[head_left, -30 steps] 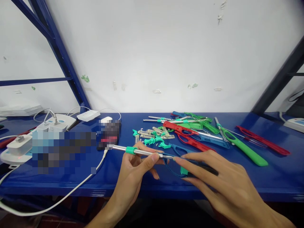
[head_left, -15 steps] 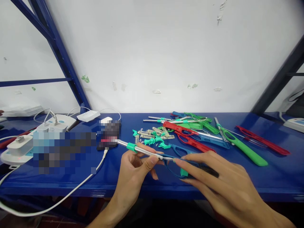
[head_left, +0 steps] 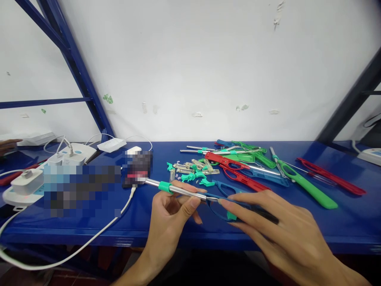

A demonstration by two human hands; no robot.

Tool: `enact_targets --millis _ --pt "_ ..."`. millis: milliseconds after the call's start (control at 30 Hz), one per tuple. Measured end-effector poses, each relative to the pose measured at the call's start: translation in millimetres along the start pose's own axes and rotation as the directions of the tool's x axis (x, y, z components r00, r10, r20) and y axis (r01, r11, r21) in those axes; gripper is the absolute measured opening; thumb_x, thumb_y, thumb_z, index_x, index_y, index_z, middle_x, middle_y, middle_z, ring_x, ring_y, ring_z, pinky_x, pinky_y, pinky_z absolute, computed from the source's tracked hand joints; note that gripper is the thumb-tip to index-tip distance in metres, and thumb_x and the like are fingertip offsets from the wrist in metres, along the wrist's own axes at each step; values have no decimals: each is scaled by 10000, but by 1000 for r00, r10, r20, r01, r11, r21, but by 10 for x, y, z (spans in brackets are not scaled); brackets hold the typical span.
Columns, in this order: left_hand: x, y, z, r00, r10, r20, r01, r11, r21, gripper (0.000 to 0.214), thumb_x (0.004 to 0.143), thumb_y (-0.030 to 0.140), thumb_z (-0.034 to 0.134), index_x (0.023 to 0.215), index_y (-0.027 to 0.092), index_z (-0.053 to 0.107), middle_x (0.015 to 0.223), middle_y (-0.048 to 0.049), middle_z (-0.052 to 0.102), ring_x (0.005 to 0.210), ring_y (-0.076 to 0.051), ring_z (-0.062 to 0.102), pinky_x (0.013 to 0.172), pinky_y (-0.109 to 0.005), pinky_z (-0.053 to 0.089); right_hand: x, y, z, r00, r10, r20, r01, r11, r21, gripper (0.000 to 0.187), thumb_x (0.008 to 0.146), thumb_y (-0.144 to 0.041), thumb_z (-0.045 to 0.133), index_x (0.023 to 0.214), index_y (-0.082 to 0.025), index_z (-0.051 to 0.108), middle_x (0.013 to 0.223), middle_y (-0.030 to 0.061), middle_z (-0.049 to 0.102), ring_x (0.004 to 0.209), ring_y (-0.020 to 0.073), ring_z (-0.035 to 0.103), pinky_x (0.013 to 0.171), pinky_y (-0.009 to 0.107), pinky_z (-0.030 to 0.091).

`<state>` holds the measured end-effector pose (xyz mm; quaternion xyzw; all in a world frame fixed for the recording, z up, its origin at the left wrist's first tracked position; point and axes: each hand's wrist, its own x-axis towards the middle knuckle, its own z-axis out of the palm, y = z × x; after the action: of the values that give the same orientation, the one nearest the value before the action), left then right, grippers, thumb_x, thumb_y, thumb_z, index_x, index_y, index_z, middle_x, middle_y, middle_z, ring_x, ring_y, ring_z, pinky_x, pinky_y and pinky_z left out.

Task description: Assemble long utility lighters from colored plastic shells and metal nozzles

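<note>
Between thumb and fingers, my left hand (head_left: 172,214) grips the silver metal tube (head_left: 190,192) of a long utility lighter. A green collar (head_left: 164,186) sits around the tube, which points up to the left. My right hand (head_left: 276,222) is closed around the lighter's blue plastic handle (head_left: 216,212), whose trigger loop shows below the tube. A green trigger piece (head_left: 231,215) shows in the handle near my right fingertips. The tube's right end meets the handle between my hands; my right fingers hide most of the handle.
Behind my hands lie loose green triggers (head_left: 205,182), several clear fuel tanks (head_left: 211,171), red handle shells (head_left: 244,178), and a green lighter (head_left: 309,186). A power strip (head_left: 22,196) and white cable (head_left: 98,228) are at left. Another person's hand (head_left: 8,146) shows at the far left.
My hands hold the same parts in nearly the same pose, with the tube tilted slightly flatter. The other person's hand at the far left has come further into view.
</note>
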<state>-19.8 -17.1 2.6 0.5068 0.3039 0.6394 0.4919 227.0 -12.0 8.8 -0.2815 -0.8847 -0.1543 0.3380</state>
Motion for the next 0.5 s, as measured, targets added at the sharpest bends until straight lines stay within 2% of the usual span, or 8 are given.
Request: enact_targets --millis 167,300,433,500 --pt "-1 9 28 1000 22 5 -22 999 -34 43 935 237 805 954 200 792 992 -19 781 594 -72 667 510 -152 571 23 -7 -11 999 44 -31 -43 999 32 584 1018 -52 604 1529 -326 541 1243 15 718 1017 142 682 870 276 496" --pt "-20 10 47 998 67 5 -66 997 -51 45 925 229 812 962 222 788 1008 -35 813 516 -50 615 428 -110 520 39 -19 -5 995 81 -53 -78 996 48 556 1050 -153 612 1572 -301 492 1153 20 719 968 123 696 838 235 516" --pt "-38 16 59 990 144 3 -144 988 -49 52 913 219 818 935 258 792 1006 -35 818 537 -68 636 413 -103 510 18 -5 10 996 70 -54 -69 998 12 556 1047 -140 601 1564 -322 506 1175 20 706 957 111 702 840 215 526" --pt "-52 30 66 988 154 4 -154 988 -32 54 909 216 820 914 261 792 1021 -36 819 480 -43 591 396 -99 485 8 2 14 996 73 -51 -73 997 0 569 1041 -138 606 1566 -332 503 1178 13 706 944 106 703 841 211 529"
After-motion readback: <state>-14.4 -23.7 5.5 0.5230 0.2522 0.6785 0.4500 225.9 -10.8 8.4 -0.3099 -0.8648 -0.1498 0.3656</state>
